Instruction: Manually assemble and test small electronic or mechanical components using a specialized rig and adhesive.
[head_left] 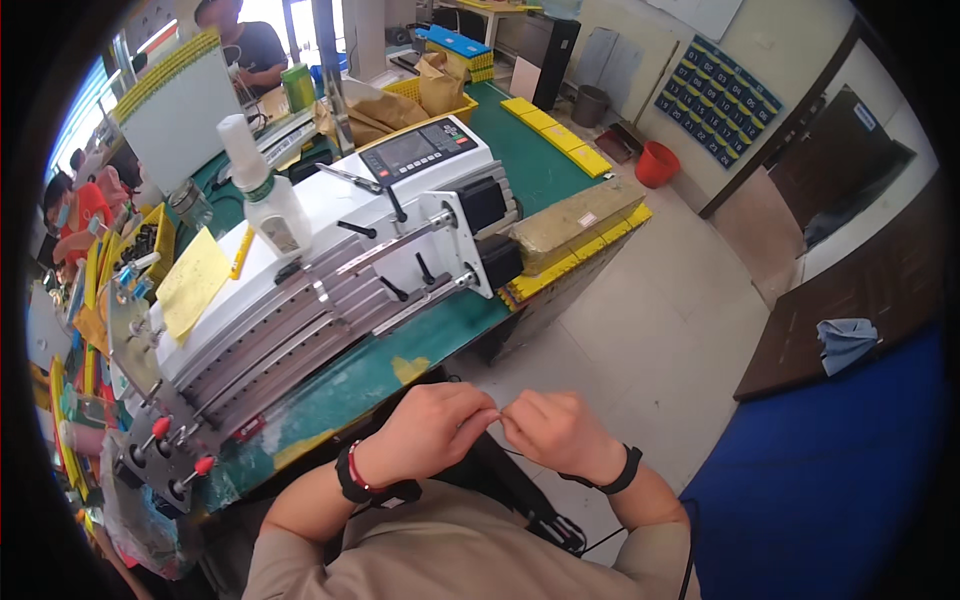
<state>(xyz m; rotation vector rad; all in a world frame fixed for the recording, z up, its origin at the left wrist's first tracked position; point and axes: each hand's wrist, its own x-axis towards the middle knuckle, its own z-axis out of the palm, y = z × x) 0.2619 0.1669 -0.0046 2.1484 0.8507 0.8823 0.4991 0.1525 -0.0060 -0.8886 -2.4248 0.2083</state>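
My left hand (428, 432) and my right hand (563, 432) meet in front of my chest, just off the bench's near edge. Both are closed in a pinch, fingertips touching; whatever lies between them is too small or hidden to make out. Beyond my left hand stands a white bench machine (330, 212) with metal rails, black levers and a control panel (420, 150). On its top are a white squeeze bottle (278, 212), a yellow paper sheet (196, 285), a yellow pen-like stick (242, 253) and a slim metallic tool (352, 179).
The machine rests on a green-topped bench (360, 385). A long wrapped block (575, 228) lies at its right end above yellow strips. Farther off are a red bucket (656, 164) and yellow bars (556, 135). A dark blue surface (810, 480) lies right. Other people sit at the far left.
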